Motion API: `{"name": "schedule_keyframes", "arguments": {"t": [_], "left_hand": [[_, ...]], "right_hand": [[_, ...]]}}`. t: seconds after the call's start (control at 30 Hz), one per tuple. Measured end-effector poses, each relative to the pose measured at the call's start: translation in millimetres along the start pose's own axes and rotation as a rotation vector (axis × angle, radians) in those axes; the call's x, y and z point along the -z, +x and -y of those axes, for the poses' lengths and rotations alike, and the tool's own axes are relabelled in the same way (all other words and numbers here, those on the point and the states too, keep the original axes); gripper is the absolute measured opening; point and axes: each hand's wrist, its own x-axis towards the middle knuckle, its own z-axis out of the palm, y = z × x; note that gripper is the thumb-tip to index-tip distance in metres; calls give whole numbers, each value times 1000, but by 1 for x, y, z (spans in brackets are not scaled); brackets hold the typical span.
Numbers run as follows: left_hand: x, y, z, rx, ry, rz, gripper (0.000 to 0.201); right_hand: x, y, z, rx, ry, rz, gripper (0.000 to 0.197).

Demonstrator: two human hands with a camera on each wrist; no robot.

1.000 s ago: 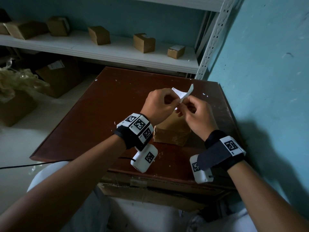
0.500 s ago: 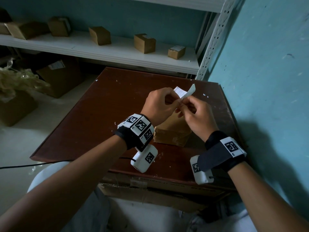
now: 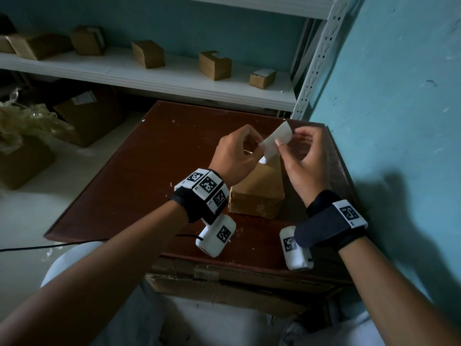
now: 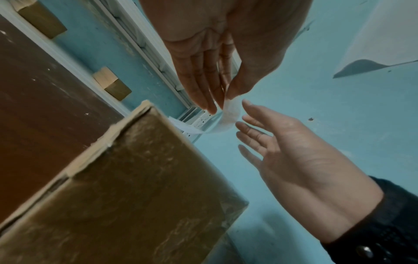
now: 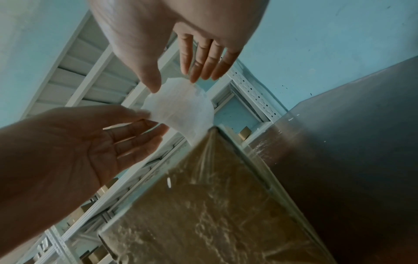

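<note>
head view. 10 o'clock: floor carton (image 3: 87,113) under the shelf (image 3: 162,78), with small boxes (image 3: 215,64) in a row along the shelf at 12. The brown table (image 3: 139,176) is dead centre.

The left hand (image 3: 237,156) is raised over the table's right half. Its thumb and straight fingertips pinch the 9 o'clock edge of the white slip (image 3: 269,148).

The slip is off the table, in the air between both hands, and curled. Its lower end drops at 6 o'clock to the far top edge of the cardboard box (image 3: 257,193). It touches there; can't tell if it's stuck down. The box sits on the table right under the hands, toward the table's 3 o'clock edge.

The right hand (image 3: 308,163) is at the slip's 3 o'clock. Its thumb is on the slip's face with fingertips behind it, pinching; the other fingers are loose and spread. The blue wall (image 3: 386,96) is just past it at 3.
</note>
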Motion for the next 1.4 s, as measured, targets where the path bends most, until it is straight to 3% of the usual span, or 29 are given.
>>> {"name": "schedule_keyframes", "arguments": {"t": [0.2,0.5,0.67,0.87,1.4], "left_hand": [[3,3,1,38,-10,14,10],[9,6,-2,195,-220,8,13],[11,4,-6,188,-216,51,11],[8,3,-8,179,-194,82,14],[9,1,-13,228,-285,120,13]], "right_hand": [[1,1,1,-74,11,64,44],[0,1,12,-302,392,73,44],[2,1,19,-299,453,74,52],[2,3,21,-321,441,32,43],[3,0,19,-301,382,86,32]]}}
